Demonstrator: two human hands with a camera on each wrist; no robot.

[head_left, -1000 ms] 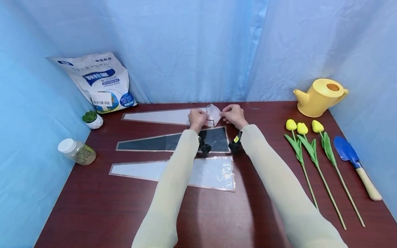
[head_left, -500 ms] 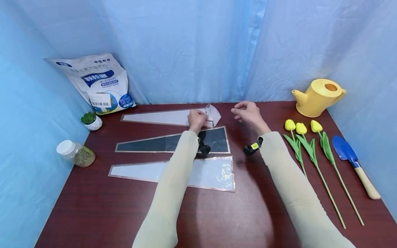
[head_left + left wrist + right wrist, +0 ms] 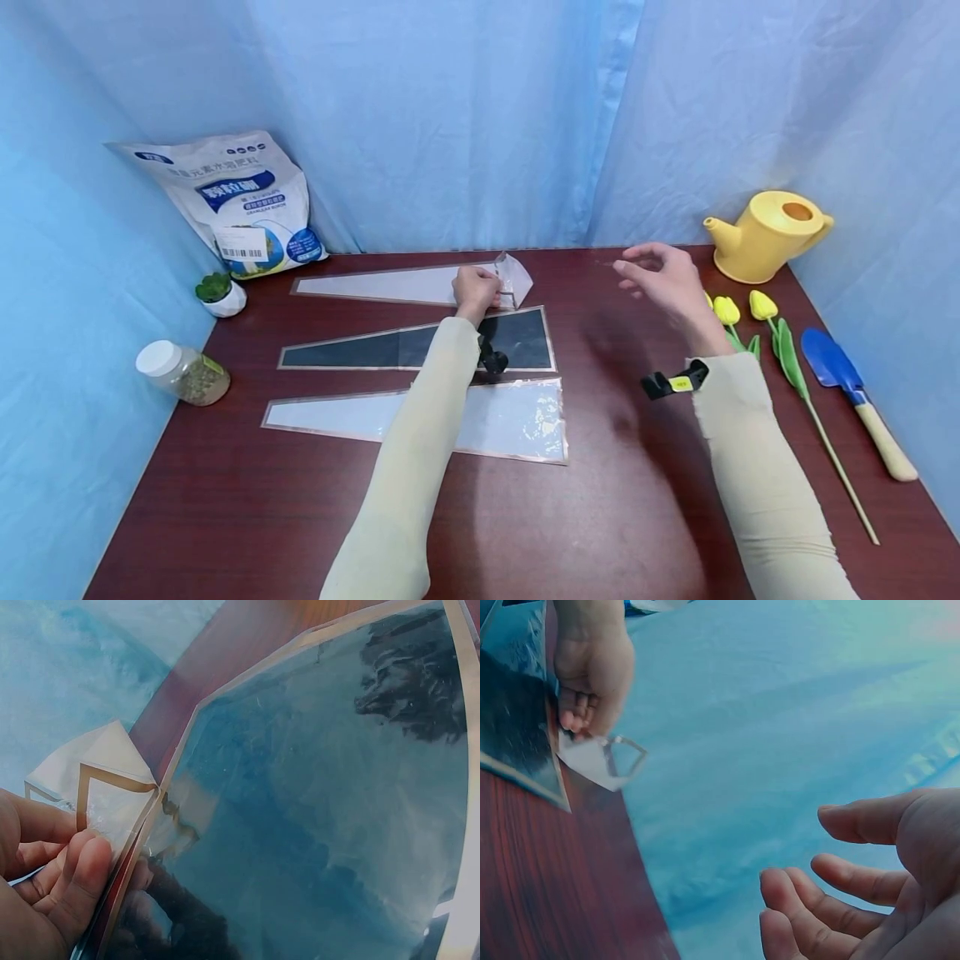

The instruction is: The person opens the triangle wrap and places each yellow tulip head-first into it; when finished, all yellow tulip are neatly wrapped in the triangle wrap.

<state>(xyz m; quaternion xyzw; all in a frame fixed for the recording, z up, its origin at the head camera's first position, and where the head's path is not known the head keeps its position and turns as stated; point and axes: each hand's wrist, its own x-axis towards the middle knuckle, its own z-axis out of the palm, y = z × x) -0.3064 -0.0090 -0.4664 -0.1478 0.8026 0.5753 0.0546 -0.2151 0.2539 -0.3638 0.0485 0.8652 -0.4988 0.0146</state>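
Near the back of the table lies a tapered white sleeve (image 3: 375, 284) with a clear, bordered wide end (image 3: 519, 280) that is folded and lifted. My left hand (image 3: 476, 287) pinches that end between thumb and fingers, as the left wrist view confirms. To the right, my right hand (image 3: 663, 282) is raised above the table, thumb and fingers apart. In the right wrist view, nothing shows between the fingers of the right hand (image 3: 862, 892). In front of the held sleeve are a black tapered sleeve (image 3: 352, 349) and another white one (image 3: 510, 417), both flat.
Left: a white fertilizer bag (image 3: 251, 204), a small potted succulent (image 3: 222, 294) and a lidded jar (image 3: 183, 372). Right: a yellow watering can (image 3: 772, 237), yellow tulips (image 3: 762, 306) partly hidden by the right arm, and a blue trowel (image 3: 834, 360). Blue curtains (image 3: 390, 125) surround the table.
My right hand has let go of the clear end of the sleeve and moved right, toward the watering can. The left hand stays in place, still pinching the sleeve.
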